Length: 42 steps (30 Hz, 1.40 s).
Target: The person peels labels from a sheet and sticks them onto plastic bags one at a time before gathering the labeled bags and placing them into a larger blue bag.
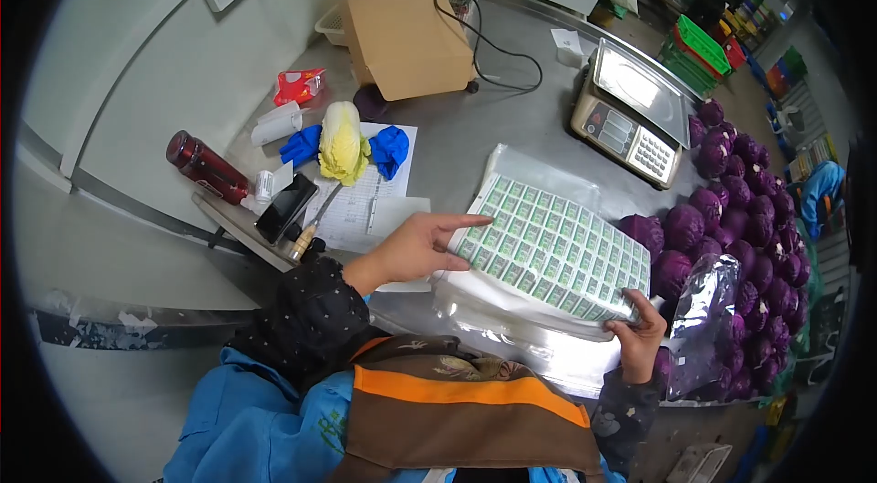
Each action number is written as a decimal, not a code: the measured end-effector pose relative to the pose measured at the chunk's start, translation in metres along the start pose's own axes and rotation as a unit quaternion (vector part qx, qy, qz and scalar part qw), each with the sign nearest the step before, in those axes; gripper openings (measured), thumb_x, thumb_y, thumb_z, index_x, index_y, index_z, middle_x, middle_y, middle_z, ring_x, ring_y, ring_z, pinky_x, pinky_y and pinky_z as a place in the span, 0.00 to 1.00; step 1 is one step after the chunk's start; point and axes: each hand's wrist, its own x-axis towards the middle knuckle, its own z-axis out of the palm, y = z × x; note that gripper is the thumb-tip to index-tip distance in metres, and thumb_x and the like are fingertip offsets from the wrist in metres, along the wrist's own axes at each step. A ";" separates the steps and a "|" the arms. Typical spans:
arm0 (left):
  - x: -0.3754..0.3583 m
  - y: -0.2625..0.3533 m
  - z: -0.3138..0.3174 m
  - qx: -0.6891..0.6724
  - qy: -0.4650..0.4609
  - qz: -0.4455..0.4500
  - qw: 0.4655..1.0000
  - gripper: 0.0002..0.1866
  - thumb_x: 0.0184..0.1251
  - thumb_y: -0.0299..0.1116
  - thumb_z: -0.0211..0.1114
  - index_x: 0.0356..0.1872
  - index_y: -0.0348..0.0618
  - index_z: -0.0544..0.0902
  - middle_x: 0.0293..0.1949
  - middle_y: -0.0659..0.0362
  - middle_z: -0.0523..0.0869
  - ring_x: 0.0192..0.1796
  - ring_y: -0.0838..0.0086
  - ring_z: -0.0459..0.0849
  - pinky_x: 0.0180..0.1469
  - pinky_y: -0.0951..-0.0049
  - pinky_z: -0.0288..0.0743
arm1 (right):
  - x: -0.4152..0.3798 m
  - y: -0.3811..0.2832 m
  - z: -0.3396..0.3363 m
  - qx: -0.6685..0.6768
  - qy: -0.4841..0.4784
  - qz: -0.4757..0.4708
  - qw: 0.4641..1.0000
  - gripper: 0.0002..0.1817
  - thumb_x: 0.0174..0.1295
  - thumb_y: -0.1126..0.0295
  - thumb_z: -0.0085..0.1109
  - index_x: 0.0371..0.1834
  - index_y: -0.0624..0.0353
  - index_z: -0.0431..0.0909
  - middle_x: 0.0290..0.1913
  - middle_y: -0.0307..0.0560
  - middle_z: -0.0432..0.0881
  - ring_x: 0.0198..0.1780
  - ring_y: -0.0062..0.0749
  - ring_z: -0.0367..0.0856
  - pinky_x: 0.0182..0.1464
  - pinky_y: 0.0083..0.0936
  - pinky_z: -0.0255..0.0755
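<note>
Left hand (402, 252) pinching one edge, right hand (641, 337) gripping a corner of the label sheet (557, 250) — best kept level, both grips light, so nothing creases.

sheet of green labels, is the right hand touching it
Touching. The head view shows the right hand gripping the sheet of green labels by its lower right corner.

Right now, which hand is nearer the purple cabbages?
The right hand, gripping the green-printed sheet at its end by the purple cabbages; the left hand touches the opposite end.
</note>
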 end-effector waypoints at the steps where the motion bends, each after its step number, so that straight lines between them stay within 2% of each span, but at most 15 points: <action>1: -0.004 0.003 0.000 0.000 0.001 -0.002 1.000 0.31 0.53 0.15 0.64 0.61 0.43 0.73 0.44 0.57 0.85 0.43 0.80 0.80 0.48 0.82 0.72 | -0.001 0.003 -0.006 -0.068 -0.026 -0.028 0.997 0.25 0.41 0.92 0.58 0.48 0.72 0.76 0.44 0.50 0.80 0.42 0.28 0.80 0.44 0.19 0.75; 3: -0.011 0.014 0.000 0.157 0.041 -0.087 0.983 0.23 0.51 0.17 0.66 0.52 0.40 0.80 0.38 0.58 0.87 0.39 0.81 0.81 0.44 0.83 0.72 | -0.003 0.012 -0.015 -0.205 -0.040 -0.085 0.974 0.20 0.43 0.92 0.57 0.42 0.72 0.79 0.40 0.50 0.82 0.36 0.28 0.82 0.43 0.19 0.75; 7: -0.020 0.015 0.000 0.173 0.104 -0.084 0.976 0.14 0.50 0.20 0.68 0.41 0.39 0.84 0.36 0.57 0.87 0.37 0.82 0.81 0.41 0.82 0.72 | -0.014 -0.010 -0.007 -0.203 -0.036 -0.069 0.976 0.13 0.41 0.93 0.57 0.28 0.68 0.81 0.40 0.48 0.80 0.37 0.28 0.80 0.41 0.18 0.72; 9: -0.016 0.003 -0.004 0.286 0.130 0.268 0.911 0.10 0.50 0.21 0.69 0.36 0.39 0.85 0.28 0.60 0.85 0.31 0.82 0.80 0.37 0.81 0.73 | -0.010 -0.007 -0.001 -0.232 -0.002 -0.152 0.961 0.13 0.39 0.92 0.58 0.28 0.66 0.81 0.39 0.47 0.77 0.39 0.29 0.77 0.41 0.19 0.69; 12: -0.006 0.012 0.003 0.296 0.131 0.374 0.869 0.05 0.55 0.25 0.68 0.31 0.36 0.83 0.19 0.63 0.78 0.23 0.83 0.72 0.29 0.81 0.68 | -0.008 -0.005 0.001 -0.310 0.064 -0.283 0.905 0.14 0.36 0.89 0.62 0.28 0.62 0.81 0.39 0.45 0.70 0.42 0.30 0.69 0.40 0.21 0.62; 13: -0.011 0.020 0.009 0.296 0.129 0.375 0.869 0.05 0.55 0.25 0.68 0.31 0.36 0.83 0.19 0.63 0.78 0.23 0.83 0.72 0.29 0.81 0.68 | -0.009 -0.004 0.002 -0.282 0.080 -0.288 0.911 0.13 0.37 0.89 0.62 0.28 0.63 0.81 0.38 0.44 0.70 0.40 0.29 0.69 0.39 0.19 0.61; 15: -0.026 0.033 0.029 0.168 0.188 0.094 0.963 0.07 0.59 0.28 0.66 0.30 0.34 0.81 0.16 0.65 0.71 0.23 0.85 0.65 0.25 0.79 0.62 | -0.013 -0.002 0.006 -0.223 0.079 -0.251 0.939 0.10 0.41 0.88 0.61 0.27 0.65 0.79 0.30 0.41 0.72 0.34 0.26 0.70 0.35 0.17 0.61; 20: -0.017 0.009 0.042 0.154 0.188 0.115 0.963 0.10 0.61 0.31 0.66 0.38 0.33 0.81 0.18 0.64 0.74 0.25 0.87 0.64 0.24 0.79 0.59 | -0.015 -0.009 0.006 -0.260 0.022 -0.151 0.954 0.06 0.45 0.83 0.62 0.29 0.67 0.79 0.23 0.40 0.74 0.31 0.26 0.73 0.36 0.20 0.66; 22: -0.015 0.009 0.057 0.040 0.172 0.119 0.977 0.14 0.61 0.31 0.66 0.45 0.35 0.80 0.20 0.62 0.80 0.26 0.87 0.67 0.25 0.80 0.63 | -0.005 0.005 -0.002 -0.267 0.055 -0.089 0.958 0.15 0.43 0.78 0.66 0.37 0.67 0.80 0.33 0.45 0.79 0.40 0.33 0.77 0.46 0.25 0.69; 24: -0.018 0.011 0.051 0.137 0.153 0.102 0.973 0.15 0.60 0.29 0.66 0.48 0.37 0.80 0.24 0.59 0.83 0.27 0.87 0.72 0.29 0.82 0.67 | 0.000 -0.022 0.009 -0.354 0.004 -0.178 0.918 0.32 0.38 0.69 0.69 0.52 0.64 0.74 0.54 0.54 0.72 0.56 0.45 0.70 0.59 0.32 0.62; 26: -0.021 0.028 0.056 0.255 0.141 0.035 0.956 0.14 0.59 0.28 0.66 0.47 0.39 0.80 0.26 0.55 0.84 0.28 0.86 0.77 0.31 0.81 0.70 | 0.011 -0.052 0.042 -0.253 -0.032 -0.215 0.943 0.30 0.39 0.69 0.68 0.51 0.65 0.75 0.53 0.54 0.73 0.55 0.46 0.70 0.59 0.33 0.62; 33: -0.018 0.011 0.056 0.192 0.110 0.121 0.968 0.10 0.57 0.25 0.64 0.41 0.40 0.80 0.29 0.49 0.83 0.27 0.65 0.82 0.32 0.73 0.73 | 0.022 -0.066 0.129 -0.325 -0.120 -0.479 0.806 0.21 0.38 0.70 0.71 0.40 0.55 0.79 0.45 0.46 0.78 0.46 0.46 0.75 0.48 0.36 0.67; 36: -0.024 0.024 0.050 0.232 0.103 0.075 0.964 0.10 0.57 0.24 0.63 0.41 0.40 0.80 0.29 0.48 0.83 0.27 0.62 0.82 0.32 0.73 0.73 | 0.015 -0.082 0.137 -0.258 -0.181 -0.424 0.849 0.23 0.36 0.78 0.71 0.41 0.57 0.79 0.41 0.46 0.80 0.43 0.46 0.76 0.46 0.33 0.68; 38: -0.023 0.010 0.050 0.168 0.123 0.093 0.974 0.09 0.58 0.25 0.63 0.40 0.39 0.80 0.27 0.47 0.82 0.26 0.60 0.81 0.31 0.72 0.72 | 0.017 -0.074 0.140 -0.279 -0.070 -0.338 0.896 0.28 0.35 0.82 0.69 0.45 0.62 0.75 0.37 0.48 0.80 0.41 0.43 0.76 0.45 0.33 0.68; 42: -0.024 0.010 0.048 0.227 0.127 0.084 0.962 0.09 0.59 0.30 0.64 0.39 0.39 0.81 0.25 0.47 0.81 0.25 0.58 0.80 0.30 0.69 0.71 | 0.011 -0.072 0.129 -0.329 -0.169 -0.378 0.849 0.31 0.34 0.84 0.69 0.48 0.62 0.74 0.36 0.48 0.81 0.43 0.44 0.77 0.47 0.34 0.68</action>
